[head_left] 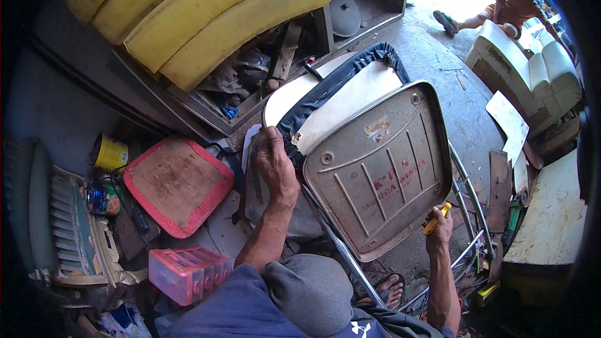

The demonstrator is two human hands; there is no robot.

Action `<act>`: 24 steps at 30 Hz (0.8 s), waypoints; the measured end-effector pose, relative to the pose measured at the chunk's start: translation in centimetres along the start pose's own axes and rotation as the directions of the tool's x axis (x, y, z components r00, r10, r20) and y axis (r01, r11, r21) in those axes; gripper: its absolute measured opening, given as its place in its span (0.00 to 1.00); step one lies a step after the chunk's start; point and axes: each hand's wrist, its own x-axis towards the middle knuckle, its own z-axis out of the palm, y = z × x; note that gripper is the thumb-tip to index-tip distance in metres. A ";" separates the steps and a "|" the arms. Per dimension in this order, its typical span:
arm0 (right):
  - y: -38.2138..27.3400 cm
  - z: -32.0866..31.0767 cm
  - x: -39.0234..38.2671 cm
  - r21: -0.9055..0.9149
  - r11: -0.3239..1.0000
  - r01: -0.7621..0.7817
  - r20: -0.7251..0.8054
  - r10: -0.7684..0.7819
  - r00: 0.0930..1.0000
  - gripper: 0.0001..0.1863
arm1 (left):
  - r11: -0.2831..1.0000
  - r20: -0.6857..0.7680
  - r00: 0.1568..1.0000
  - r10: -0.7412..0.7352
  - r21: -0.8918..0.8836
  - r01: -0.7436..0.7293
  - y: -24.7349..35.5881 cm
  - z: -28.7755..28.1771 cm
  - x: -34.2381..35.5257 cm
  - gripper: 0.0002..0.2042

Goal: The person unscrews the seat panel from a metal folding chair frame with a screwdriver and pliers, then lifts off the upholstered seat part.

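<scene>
In front of me leans a chair with a brown, rusty metal seat pan (375, 206) and a chromed tube frame (347, 256). Red lettering marks the pan. Just behind it is a seat pad (344, 103), its pale board edged with folded black covering. My left hand (278, 166) is closed on the near left corner of this pad, thumb on top, the other fingers mostly hidden. Beside the pan's lower right edge, my right hand (439, 225) grips a screwdriver by its yellow handle (435, 219); its shaft cannot be made out.
At left lie a red-edged seat board (178, 184), a yellow can (109, 152) and a red-and-clear drawer box (188, 272). Yellow cushions (231, 22) are stacked on a cabinet at the back. A person (516, 6) sits at far right behind cream upholstered seats (519, 62).
</scene>
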 end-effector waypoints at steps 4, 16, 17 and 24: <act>0.5 -0.1 -0.3 0.019 1.000 0.011 -0.050 -0.010 0.999 0.08 | 0.998 -0.123 0.991 0.057 0.002 -0.057 -0.3 -0.1 0.6 0.22; -6.3 4.2 -3.2 -0.355 0.917 0.183 0.186 -0.122 0.975 0.03 | 0.988 -0.198 0.968 0.151 0.002 -0.154 5.1 -0.4 1.9 0.28; -6.6 4.8 -3.2 -0.337 0.922 0.188 0.218 -0.118 0.969 0.03 | 0.984 -0.186 0.967 0.174 -0.010 -0.179 5.0 -0.6 2.2 0.28; -5.8 6.2 -3.7 -0.319 0.928 0.193 0.282 -0.102 0.954 0.04 | 0.970 0.273 0.945 -0.179 -0.111 0.216 1.9 -2.9 2.8 0.20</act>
